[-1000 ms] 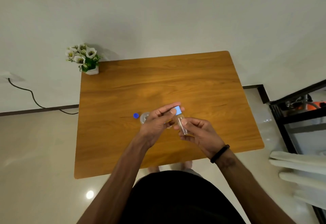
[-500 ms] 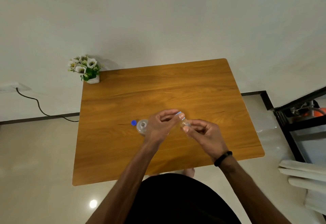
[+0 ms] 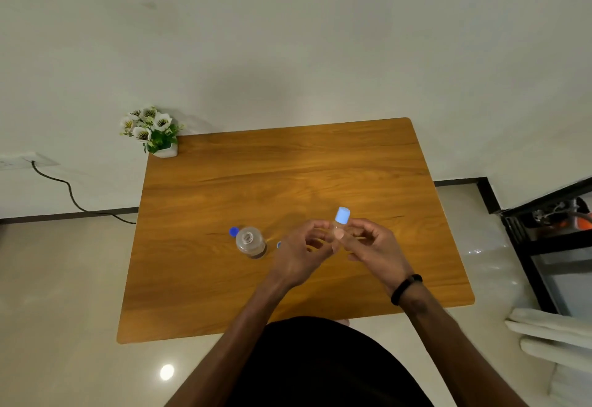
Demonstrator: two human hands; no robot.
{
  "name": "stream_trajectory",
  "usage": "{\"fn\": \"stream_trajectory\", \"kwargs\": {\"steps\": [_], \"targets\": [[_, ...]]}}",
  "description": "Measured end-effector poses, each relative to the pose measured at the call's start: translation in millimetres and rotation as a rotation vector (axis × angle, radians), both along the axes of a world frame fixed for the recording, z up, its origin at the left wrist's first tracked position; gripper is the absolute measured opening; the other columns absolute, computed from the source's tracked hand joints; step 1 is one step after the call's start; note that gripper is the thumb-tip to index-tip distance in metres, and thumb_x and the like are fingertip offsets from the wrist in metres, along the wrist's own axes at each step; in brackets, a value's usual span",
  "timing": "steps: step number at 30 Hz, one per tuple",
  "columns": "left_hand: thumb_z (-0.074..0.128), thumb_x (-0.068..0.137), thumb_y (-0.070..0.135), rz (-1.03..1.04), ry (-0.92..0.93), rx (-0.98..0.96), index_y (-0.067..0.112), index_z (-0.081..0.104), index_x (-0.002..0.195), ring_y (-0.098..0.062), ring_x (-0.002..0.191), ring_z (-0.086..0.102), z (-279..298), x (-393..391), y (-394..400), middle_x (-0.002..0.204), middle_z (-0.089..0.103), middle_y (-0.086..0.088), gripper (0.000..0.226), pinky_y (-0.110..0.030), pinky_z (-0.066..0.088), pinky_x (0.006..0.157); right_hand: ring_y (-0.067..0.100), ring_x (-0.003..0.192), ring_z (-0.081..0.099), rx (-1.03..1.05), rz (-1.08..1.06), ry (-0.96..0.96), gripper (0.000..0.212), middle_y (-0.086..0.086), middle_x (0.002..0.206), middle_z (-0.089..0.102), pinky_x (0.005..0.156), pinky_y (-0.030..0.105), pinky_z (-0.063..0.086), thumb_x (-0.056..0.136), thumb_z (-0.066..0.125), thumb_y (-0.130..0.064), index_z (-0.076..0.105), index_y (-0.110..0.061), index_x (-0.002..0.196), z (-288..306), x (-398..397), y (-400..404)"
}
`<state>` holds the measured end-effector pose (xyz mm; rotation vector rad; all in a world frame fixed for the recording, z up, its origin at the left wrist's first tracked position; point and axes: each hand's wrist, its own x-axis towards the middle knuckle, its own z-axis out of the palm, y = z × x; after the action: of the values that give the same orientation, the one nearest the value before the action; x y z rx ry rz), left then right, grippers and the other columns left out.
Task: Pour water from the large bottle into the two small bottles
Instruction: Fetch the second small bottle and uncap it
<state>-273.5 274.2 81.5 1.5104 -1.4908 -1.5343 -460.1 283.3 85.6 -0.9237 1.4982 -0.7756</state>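
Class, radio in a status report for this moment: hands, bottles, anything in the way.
Right hand pinches capped small bottle; left hand beside it, fingers curled, grip unclear. Large bottle open, upright on table, blue cap beside it. Nothing blocking.
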Motion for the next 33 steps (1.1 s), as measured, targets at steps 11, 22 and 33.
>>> {"fn": "stream_trajectory", "kwargs": {"steps": [11,22,33], "targets": [[0.077,0.089,0.026,-0.066,-0.138,-0.029,0.03,0.066,0.121,0.005,0.081,0.061,-23.6,3.1,14.4,0.099,0.068,0.015,0.034,-0.009,0.044,0.068,0.007,0.078,0.07,-0.084,0.145,0.208,0.018,-0.01,0.086,0.076,0.073,0.032,0.058,0.086,0.077,-0.048,0.08,-0.032,0.093,0.4,-15.0,-11.2],[0.076,0.09,0.024,-0.035,-0.163,-0.001,0.026,0.065,0.123,0.0,0.083,0.062,-28.5,20.9,29.0,0.101,0.068,0.012,0.035,-0.013,0.047,0.069,0.005,0.092,0.071,-0.067,0.437,0.332,0.036,-0.022,0.114,0.064,0.079,0.035,0.062,0.09,0.073,-0.048,0.065,-0.042,0.124,10.0,-0.4,-18.1],[0.077,0.088,0.021,-0.035,-0.141,0.008,0.024,0.066,0.121,-0.011,0.089,0.063,-36.0,34.3,39.9,0.103,0.068,0.007,0.034,-0.022,0.049,0.073,0.005,0.088,0.068,-0.118,0.537,0.464,0.015,-0.016,0.1,0.07,0.076,0.03,0.06,0.092,0.075,-0.032,0.075,-0.03,0.107,15.8,13.7,-16.0]]}}
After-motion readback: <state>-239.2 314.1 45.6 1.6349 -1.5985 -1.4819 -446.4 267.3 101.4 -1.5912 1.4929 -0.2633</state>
